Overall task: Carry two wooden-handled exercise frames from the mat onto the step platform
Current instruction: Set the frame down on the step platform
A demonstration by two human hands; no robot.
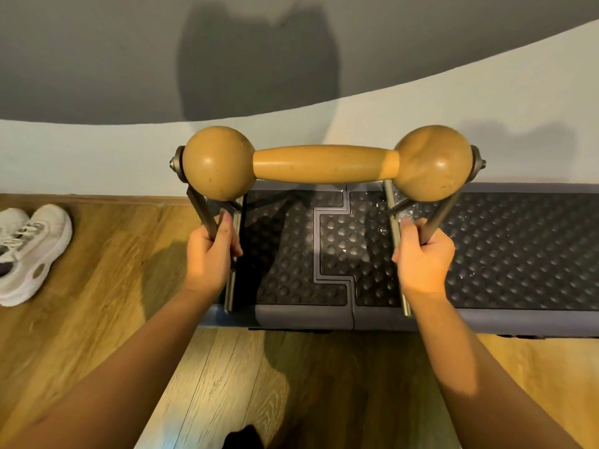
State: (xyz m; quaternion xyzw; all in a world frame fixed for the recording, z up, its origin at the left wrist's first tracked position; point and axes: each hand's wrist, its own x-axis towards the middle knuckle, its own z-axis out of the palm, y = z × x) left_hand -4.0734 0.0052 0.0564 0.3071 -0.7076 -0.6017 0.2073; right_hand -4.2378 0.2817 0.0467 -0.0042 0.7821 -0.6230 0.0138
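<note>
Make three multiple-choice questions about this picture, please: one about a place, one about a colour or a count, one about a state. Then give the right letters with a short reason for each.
1. Where do the white shoes lie?
A. on the wooden floor, left of the step platform
B. on the step platform
C. against the wall on the right

2. How many round wooden knobs does the exercise frame show?
A. one
B. two
C. four

3. What is the left hand doing?
A. hanging free
B. pressing flat on the floor
C. holding a metal leg of the frame

Answers:
1 A: they sit on the floor at the picture's left edge.
2 B: one knob at each end of the handle.
3 C: its fingers curl round the leg, as the right hand does over the step platform.
</note>
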